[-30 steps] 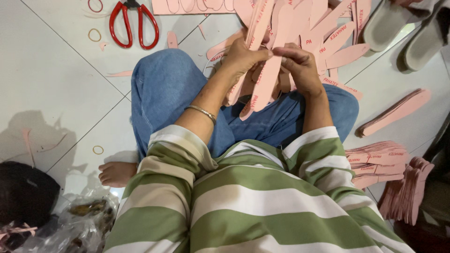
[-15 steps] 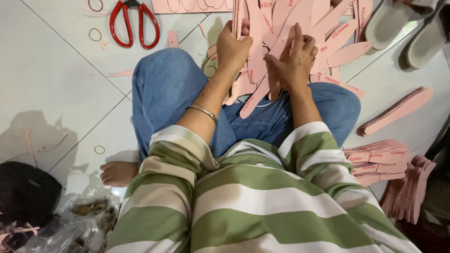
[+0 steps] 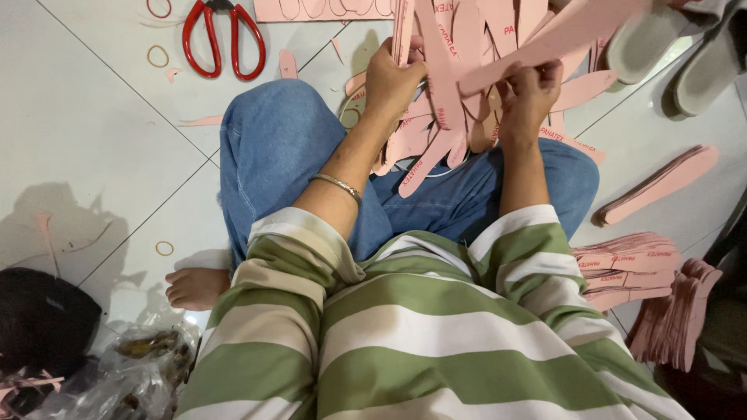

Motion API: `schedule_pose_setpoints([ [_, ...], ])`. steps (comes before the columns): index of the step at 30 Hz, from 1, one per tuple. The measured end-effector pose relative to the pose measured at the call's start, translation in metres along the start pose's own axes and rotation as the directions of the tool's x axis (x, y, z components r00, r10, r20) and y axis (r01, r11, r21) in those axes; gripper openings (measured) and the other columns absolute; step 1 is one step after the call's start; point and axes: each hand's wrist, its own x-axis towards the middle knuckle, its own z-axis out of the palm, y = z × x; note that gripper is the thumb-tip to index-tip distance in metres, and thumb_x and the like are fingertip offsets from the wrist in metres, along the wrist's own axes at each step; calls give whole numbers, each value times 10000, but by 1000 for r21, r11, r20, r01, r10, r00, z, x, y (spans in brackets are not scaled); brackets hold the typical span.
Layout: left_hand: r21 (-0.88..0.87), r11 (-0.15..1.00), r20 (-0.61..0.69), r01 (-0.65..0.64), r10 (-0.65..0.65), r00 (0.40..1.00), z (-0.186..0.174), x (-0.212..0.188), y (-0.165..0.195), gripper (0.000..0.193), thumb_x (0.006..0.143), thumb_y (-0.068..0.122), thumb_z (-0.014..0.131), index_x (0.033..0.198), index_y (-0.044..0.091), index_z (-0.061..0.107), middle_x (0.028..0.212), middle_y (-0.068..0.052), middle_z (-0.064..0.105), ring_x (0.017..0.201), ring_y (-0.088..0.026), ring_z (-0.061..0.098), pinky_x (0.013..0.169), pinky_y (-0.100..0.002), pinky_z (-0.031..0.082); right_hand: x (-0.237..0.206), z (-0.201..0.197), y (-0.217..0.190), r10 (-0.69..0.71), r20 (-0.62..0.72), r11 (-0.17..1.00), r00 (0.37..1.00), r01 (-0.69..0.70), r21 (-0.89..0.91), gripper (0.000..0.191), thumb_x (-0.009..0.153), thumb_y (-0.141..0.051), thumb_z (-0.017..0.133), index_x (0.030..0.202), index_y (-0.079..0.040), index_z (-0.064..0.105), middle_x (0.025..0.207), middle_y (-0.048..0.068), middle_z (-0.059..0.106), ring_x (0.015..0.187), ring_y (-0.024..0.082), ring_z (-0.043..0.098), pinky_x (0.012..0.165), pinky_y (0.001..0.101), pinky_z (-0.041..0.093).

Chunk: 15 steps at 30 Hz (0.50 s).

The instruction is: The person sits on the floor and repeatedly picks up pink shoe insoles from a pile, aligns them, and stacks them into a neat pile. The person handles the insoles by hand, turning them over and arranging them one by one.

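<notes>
I sit cross-legged on a tiled floor in blue jeans and a green-and-white striped shirt. My left hand (image 3: 393,78), with a thin bracelet on its wrist, grips a bundle of pink insole-shaped cut-outs (image 3: 405,27) standing on edge. My right hand (image 3: 529,89) pinches one long pink cut-out (image 3: 560,35) that slants up to the right. Between and below both hands lies a loose heap of pink insoles (image 3: 436,132) spilling onto my lap.
Red scissors (image 3: 222,39) lie on the floor at top left beside rubber bands (image 3: 158,56). Stacks of pink insoles (image 3: 626,268) sit at my right, another stack (image 3: 661,183) farther out. Grey slippers (image 3: 677,47) are top right. A black bag (image 3: 43,319) and crumpled plastic sit bottom left.
Both hands have moved up and apart from the pile. The left now holds a bundle upright, and the right has lifted a single long cut-out.
</notes>
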Motion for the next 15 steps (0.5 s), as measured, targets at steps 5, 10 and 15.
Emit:
schedule_pose_setpoints([
  [5,-11,999,112,31,-29,993,1,-4,-3,297,852,102,737,1131,13,684,858,-27,708,724,-92,641,647,-246,535,-4,1,-7,175,123,945,977,-202,256,205,938,21,588,1118,-59,532,894,46,617,712,122,589,800,336,639],
  [10,-113,994,190,11,11,982,5,-5,-6,354,808,60,800,1134,3,677,952,-77,751,850,-117,730,760,-260,607,-9,5,-6,173,338,938,925,-259,229,132,1041,20,651,1133,-24,567,907,20,571,737,85,540,915,329,632],
  [15,48,998,6,-41,40,999,5,-2,3,344,811,67,774,1147,62,703,976,-59,764,857,-137,733,750,-274,597,-17,17,-10,196,316,981,928,-183,-72,227,964,-59,696,1162,-24,591,1049,56,671,973,178,710,949,342,613],
])
